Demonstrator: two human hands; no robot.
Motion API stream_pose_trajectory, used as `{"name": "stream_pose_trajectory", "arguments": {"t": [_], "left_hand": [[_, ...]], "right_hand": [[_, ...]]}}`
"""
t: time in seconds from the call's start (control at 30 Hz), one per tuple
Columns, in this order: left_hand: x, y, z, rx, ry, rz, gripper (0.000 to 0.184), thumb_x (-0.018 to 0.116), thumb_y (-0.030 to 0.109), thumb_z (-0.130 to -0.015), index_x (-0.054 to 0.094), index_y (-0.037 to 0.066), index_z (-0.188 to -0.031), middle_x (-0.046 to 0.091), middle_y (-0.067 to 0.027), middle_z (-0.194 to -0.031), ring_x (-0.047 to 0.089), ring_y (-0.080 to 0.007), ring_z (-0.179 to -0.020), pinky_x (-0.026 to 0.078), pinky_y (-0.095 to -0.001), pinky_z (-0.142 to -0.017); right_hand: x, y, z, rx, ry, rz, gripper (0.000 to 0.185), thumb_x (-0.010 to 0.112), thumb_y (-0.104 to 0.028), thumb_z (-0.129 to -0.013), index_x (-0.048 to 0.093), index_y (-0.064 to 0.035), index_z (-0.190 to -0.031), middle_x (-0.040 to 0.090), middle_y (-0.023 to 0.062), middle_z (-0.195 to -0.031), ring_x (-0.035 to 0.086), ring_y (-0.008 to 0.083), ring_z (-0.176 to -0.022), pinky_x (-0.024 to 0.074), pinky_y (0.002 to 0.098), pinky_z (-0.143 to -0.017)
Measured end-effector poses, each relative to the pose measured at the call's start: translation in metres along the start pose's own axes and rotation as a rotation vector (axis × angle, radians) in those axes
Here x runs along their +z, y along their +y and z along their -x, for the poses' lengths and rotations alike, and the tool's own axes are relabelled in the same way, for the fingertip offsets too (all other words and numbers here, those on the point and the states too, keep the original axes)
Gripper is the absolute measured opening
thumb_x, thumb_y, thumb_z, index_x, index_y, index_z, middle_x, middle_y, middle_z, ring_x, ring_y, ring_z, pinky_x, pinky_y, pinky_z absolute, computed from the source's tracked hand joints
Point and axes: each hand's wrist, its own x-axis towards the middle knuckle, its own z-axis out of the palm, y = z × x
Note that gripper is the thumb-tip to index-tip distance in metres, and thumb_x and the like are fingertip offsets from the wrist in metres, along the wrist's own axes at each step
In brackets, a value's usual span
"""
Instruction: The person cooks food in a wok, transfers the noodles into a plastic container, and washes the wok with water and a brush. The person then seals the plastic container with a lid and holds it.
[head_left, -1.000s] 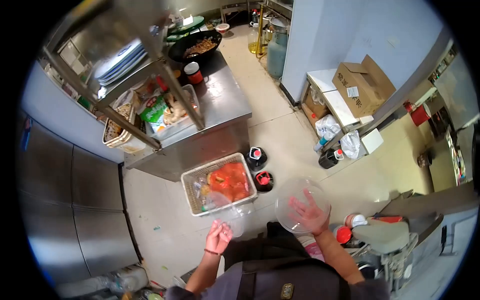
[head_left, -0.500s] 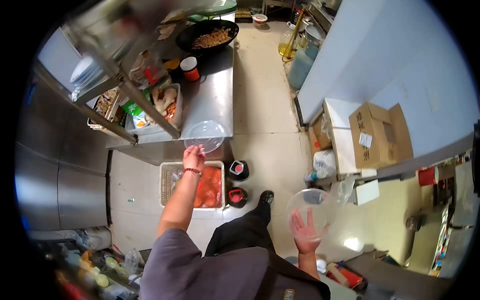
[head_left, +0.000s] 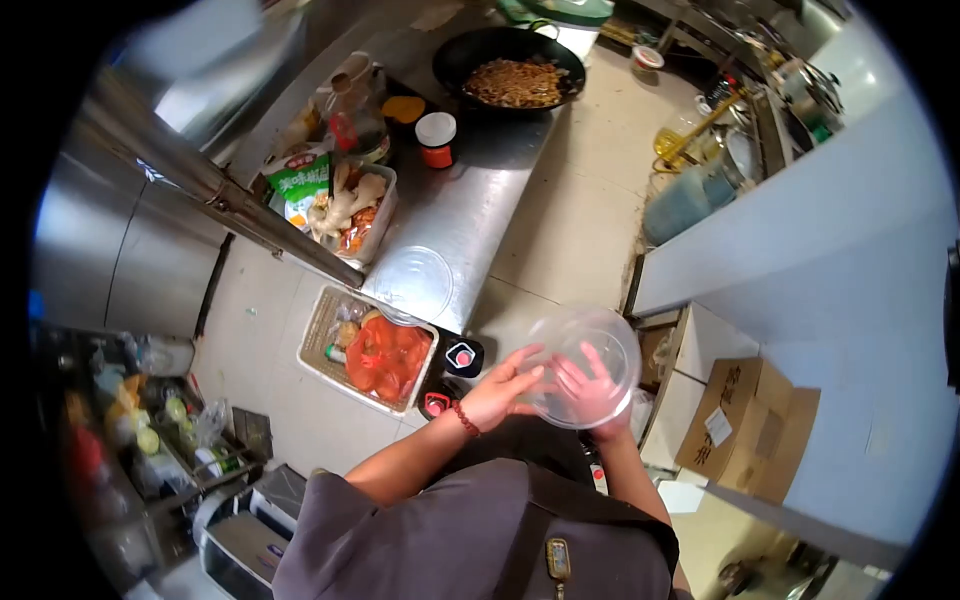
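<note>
A clear round plastic container [head_left: 585,350] rests on my right hand [head_left: 590,390], whose spread fingers show through the plastic. Beside its left side is my left hand [head_left: 503,388], fingers apart and at or near the wall; whether it touches cannot be made out. A clear round lid [head_left: 413,284] lies at the near end of the steel counter [head_left: 470,215]. Farther up the counter sits a black wok [head_left: 455,62] with chopped brown food [head_left: 517,84] in it. A red jar with a white lid [head_left: 437,140] stands nearer than the wok.
A white basket [head_left: 316,335] with a red bag [head_left: 385,352] is on the floor, next to dark bottles [head_left: 462,358]. A plastic box [head_left: 375,225] holds ginger and packets. To the right are a cardboard box [head_left: 735,420] and the wall [head_left: 840,250]. A shelf post [head_left: 215,200] crosses the left.
My left hand has let go of the lid, now on the counter, and moved right to the container. My right hand and the container have come up and slightly left in view.
</note>
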Motion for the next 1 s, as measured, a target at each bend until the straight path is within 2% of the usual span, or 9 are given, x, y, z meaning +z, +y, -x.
{"name": "stream_pose_trajectory", "arguments": {"t": [0.07, 0.27, 0.37, 0.53, 0.6, 0.67, 0.73, 0.83, 1.0], "left_hand": [[-0.007, -0.002, -0.045, 0.153, 0.128, -0.085, 0.052, 0.049, 0.003, -0.085, 0.029, 0.013, -0.131, 0.043, -0.0138, -0.12, 0.056, -0.0252, -0.096, 0.052, -0.0367, -0.073], [-0.017, 0.06, -0.192, 0.305, 0.687, 0.126, 0.059, 0.044, -0.006, -0.077, 0.028, 0.013, -0.131, 0.041, -0.0167, -0.116, 0.059, -0.0245, -0.086, 0.054, -0.0345, -0.066], [-0.017, 0.099, -0.266, 0.372, 0.989, 0.141, 0.056, 0.044, -0.006, -0.079, 0.028, 0.013, -0.129, 0.046, -0.0101, -0.104, 0.056, -0.0203, -0.079, 0.052, -0.0342, -0.063], [-0.022, 0.164, -0.35, 0.407, 1.253, 0.315, 0.062, 0.05, 0.002, -0.079, 0.02, 0.015, -0.132, 0.046, -0.0101, -0.101, 0.05, -0.0231, -0.091, 0.052, -0.0407, -0.066], [-0.015, 0.191, -0.359, 0.353, 1.429, 0.357, 0.066, 0.054, 0.007, -0.08, 0.017, 0.011, -0.135, 0.042, -0.0139, -0.116, 0.044, -0.0241, -0.104, 0.048, -0.0408, -0.077], [-0.032, 0.168, -0.359, 0.415, 1.782, -0.449, 0.062, 0.054, 0.007, -0.08, 0.021, 0.005, -0.133, 0.038, -0.0143, -0.124, 0.042, -0.0237, -0.107, 0.044, -0.0364, -0.083], [0.035, 0.239, -0.368, 0.59, 1.741, -0.607, 0.054, 0.053, 0.006, -0.081, 0.029, -0.001, -0.128, 0.04, -0.0138, -0.123, 0.044, -0.022, -0.106, 0.042, -0.0316, -0.084], [0.044, 0.32, -0.426, 0.812, 1.28, -0.356, 0.043, 0.05, 0.002, -0.083, 0.037, -0.001, -0.124, 0.044, -0.0104, -0.121, 0.046, -0.02, -0.109, 0.041, -0.03, -0.086], [-0.029, 0.414, -0.529, 0.874, 1.327, -0.404, 0.051, 0.056, 0.008, -0.083, 0.033, 0.002, -0.129, 0.04, -0.0118, -0.128, 0.042, -0.0215, -0.115, 0.035, -0.0317, -0.095]], "right_hand": [[-0.014, -0.025, -0.055, 0.09, 0.002, 0.068, 0.076, 0.036, -0.061, -0.082, 0.025, -0.006, -0.134, 0.027, 0.0271, -0.134, 0.029, 0.035, -0.126, 0.0221, 0.0394, -0.104], [-0.055, -0.175, -0.205, 0.278, 0.246, 0.697, 0.059, 0.036, -0.047, -0.09, 0.034, -0.0014, -0.128, 0.043, 0.0179, -0.126, 0.043, 0.0253, -0.116, 0.035, 0.0354, -0.094], [-0.081, -0.293, -0.286, 0.303, 0.285, 0.615, 0.051, 0.043, -0.042, -0.089, 0.04, -0.0032, -0.122, 0.05, 0.0146, -0.119, 0.048, 0.0229, -0.109, 0.0387, 0.0331, -0.089], [-0.056, -0.445, -0.435, 0.235, 0.371, 0.771, 0.037, 0.052, -0.031, -0.086, 0.049, -0.005, -0.112, 0.056, 0.0106, -0.106, 0.053, 0.0193, -0.1, 0.0419, 0.0305, -0.082], [-0.025, -0.476, -0.497, 0.249, 0.34, 0.814, 0.032, 0.055, -0.025, -0.085, 0.051, -0.0046, -0.109, 0.059, 0.0093, -0.101, 0.056, 0.0182, -0.094, 0.0431, 0.029, -0.079], [0.005, -0.496, -0.553, 0.167, 0.338, 0.976, 0.029, 0.055, -0.022, -0.084, 0.052, -0.0045, -0.107, 0.06, 0.0091, -0.097, 0.057, 0.0181, -0.09, 0.0443, 0.0278, -0.076], [0.016, -0.515, -0.603, 0.1, 0.336, 1.009, 0.026, 0.055, -0.02, -0.084, 0.053, -0.007, -0.108, 0.061, 0.0083, -0.095, 0.058, 0.017, -0.089, 0.0448, 0.0274, -0.075], [0.057, -0.532, -0.686, 0.012, 0.28, 1.055, 0.028, 0.056, -0.018, -0.084, 0.052, -0.0065, -0.109, 0.06, 0.0073, -0.096, 0.057, 0.0166, -0.09, 0.0447, 0.0278, -0.076], [0.136, -0.56, -0.787, -0.09, 0.025, 1.344, 0.034, 0.056, -0.018, -0.084, 0.05, -0.0041, -0.114, 0.057, 0.0066, -0.104, 0.054, 0.0168, -0.096, 0.0422, 0.0289, -0.082]]}}
